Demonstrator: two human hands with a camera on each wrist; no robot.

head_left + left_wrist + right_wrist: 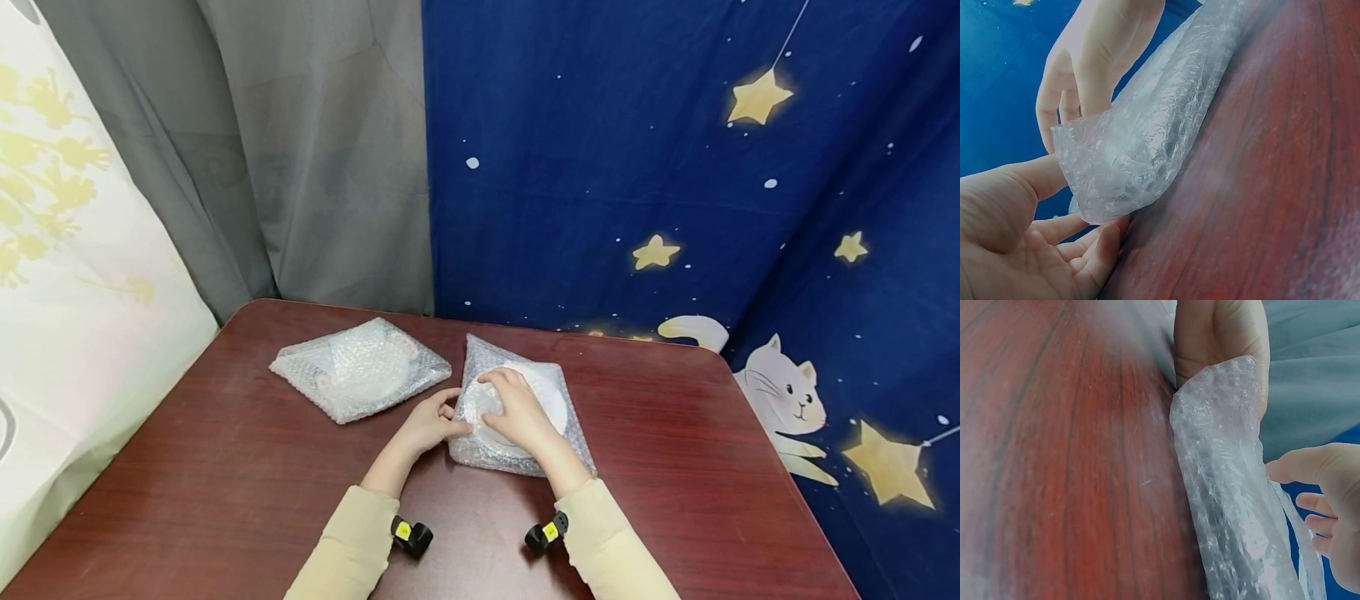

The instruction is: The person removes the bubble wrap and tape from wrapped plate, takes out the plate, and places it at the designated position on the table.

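Note:
A bubble-wrap bag point(567, 414) with a white round object point(551, 400) inside lies on the table before me. My left hand point(429, 423) is at its left edge. In the left wrist view the bag's corner point(1094, 181) sits between the thumb and curled fingers of my left hand point(1016, 231). My right hand point(520, 410) is over the bag's top, thumb and fingers spread apart and bent downward. In the right wrist view my right hand's thumb point(1297, 464) meets the wrap's upper edge; the wrap partly hides the fingertips.
A second bubble-wrap bag point(360, 367) with a pale round object inside lies further left. The reddish-brown table point(675, 467) extends around both bags. Grey curtains point(337, 167) and a blue star-patterned curtain point(562, 208) hang behind its back edge.

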